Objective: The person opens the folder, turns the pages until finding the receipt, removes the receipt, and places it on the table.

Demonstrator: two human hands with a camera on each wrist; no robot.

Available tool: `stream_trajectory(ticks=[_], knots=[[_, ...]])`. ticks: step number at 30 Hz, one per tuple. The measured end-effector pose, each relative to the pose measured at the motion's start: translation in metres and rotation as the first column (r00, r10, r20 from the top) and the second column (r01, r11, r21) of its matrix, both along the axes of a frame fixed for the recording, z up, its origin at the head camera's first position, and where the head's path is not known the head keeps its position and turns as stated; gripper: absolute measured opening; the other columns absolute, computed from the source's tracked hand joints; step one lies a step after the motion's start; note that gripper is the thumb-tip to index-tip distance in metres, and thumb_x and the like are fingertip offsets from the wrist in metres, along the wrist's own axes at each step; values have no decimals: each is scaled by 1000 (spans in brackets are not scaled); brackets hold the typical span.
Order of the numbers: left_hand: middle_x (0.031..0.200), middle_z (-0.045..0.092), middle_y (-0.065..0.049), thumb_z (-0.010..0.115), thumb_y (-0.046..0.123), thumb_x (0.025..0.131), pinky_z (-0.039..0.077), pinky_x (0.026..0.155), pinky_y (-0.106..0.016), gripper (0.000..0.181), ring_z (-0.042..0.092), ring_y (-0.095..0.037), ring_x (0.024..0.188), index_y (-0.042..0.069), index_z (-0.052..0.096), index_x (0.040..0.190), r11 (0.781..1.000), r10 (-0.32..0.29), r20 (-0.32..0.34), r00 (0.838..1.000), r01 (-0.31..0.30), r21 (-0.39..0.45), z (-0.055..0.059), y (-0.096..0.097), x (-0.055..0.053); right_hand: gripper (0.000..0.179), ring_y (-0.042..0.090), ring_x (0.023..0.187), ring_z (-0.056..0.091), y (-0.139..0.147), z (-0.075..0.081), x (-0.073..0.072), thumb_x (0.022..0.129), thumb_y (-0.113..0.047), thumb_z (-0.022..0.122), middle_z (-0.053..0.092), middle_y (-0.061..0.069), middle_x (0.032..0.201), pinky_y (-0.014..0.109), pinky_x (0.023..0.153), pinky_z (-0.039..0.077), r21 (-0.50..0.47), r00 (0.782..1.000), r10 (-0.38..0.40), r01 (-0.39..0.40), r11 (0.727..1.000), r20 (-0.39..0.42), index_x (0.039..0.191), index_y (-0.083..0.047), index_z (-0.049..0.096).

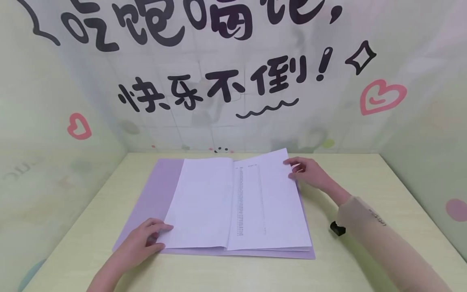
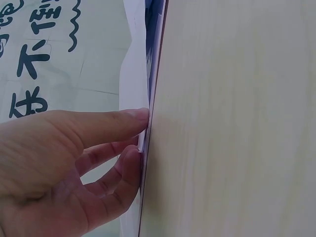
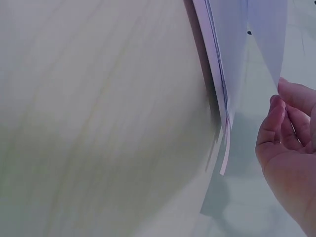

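Note:
A booklet with a purple cover [image 1: 160, 182] lies spread on the table. Its left page [image 1: 204, 202] is blank; the right page [image 1: 281, 207] carries narrow columns of small print, too fine to read. My right hand [image 1: 308, 172] pinches that page near its upper outer corner, which is raised off the sheets below. In the right wrist view, thumb and finger of the right hand [image 3: 291, 123] meet at the tip of the sheet [image 3: 270, 39]. At the lower left corner, my left hand [image 1: 140, 243] rests with thumb and fingertips on the blank page and cover, as the left wrist view also shows.
The pale wooden table [image 1: 365, 182] is bounded at the back by a printed wall sheet [image 1: 204, 134] with dark lettering and hearts, and by side panels. A small black object [image 1: 337, 228] shows at the right sleeve [image 1: 383, 239], probably the wrist camera.

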State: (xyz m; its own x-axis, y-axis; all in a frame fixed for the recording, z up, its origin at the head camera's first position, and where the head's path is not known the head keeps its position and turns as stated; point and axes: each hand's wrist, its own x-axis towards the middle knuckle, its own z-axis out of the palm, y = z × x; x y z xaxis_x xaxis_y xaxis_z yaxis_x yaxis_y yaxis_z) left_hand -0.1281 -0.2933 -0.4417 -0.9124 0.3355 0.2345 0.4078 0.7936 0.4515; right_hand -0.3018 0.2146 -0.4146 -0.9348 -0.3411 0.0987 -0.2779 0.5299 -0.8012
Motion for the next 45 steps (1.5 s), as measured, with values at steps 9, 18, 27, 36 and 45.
stream_trajectory(ticks=[9, 18, 27, 36, 45], knots=[[109, 62, 2, 83, 0, 70, 52, 70, -20, 46, 50, 1, 85, 16, 72, 111, 1000, 2, -22, 1000, -2, -4, 0, -1, 2, 43, 21, 99, 59, 4, 12, -6, 86, -15, 76, 67, 13, 111, 20, 75, 52, 69, 999, 48, -47, 997, -9, 128, -10, 65], [112, 62, 2, 82, 2, 73, 53, 72, -20, 44, 51, -1, 87, 17, 72, 113, 999, 42, 65, 997, -43, 7, 3, 1, 5, 46, 23, 107, 58, 5, 34, -10, 87, -22, 76, 67, 10, 119, 29, 83, 53, 146, 990, 137, -132, 980, -22, 129, -10, 64], [111, 61, 3, 82, 1, 72, 52, 71, -20, 44, 49, 0, 86, 16, 72, 112, 999, 35, 37, 999, -35, -3, 3, 1, 4, 33, 24, 106, 59, -5, 61, -18, 95, -14, 63, 68, 11, 119, 31, 84, 52, 220, 976, 206, -185, 958, -76, 127, -10, 65], [112, 62, 2, 82, 2, 73, 52, 73, -20, 43, 50, 0, 87, 17, 72, 113, 999, 48, 58, 997, -47, -11, 6, 2, 5, 27, 20, 102, 57, -24, 83, -26, 93, -3, 60, 68, 8, 113, 39, 92, 53, 219, 960, 236, -201, 955, -149, 118, -11, 68], [112, 62, 2, 82, 2, 73, 51, 73, -21, 44, 50, -1, 86, 16, 72, 113, 1000, 28, 41, 999, -27, -6, 6, 1, 4, 15, 17, 94, 58, -57, 102, -33, 94, -3, 60, 69, 7, 102, 33, 86, 53, 168, 956, 194, -159, 973, -221, 102, -10, 71]])
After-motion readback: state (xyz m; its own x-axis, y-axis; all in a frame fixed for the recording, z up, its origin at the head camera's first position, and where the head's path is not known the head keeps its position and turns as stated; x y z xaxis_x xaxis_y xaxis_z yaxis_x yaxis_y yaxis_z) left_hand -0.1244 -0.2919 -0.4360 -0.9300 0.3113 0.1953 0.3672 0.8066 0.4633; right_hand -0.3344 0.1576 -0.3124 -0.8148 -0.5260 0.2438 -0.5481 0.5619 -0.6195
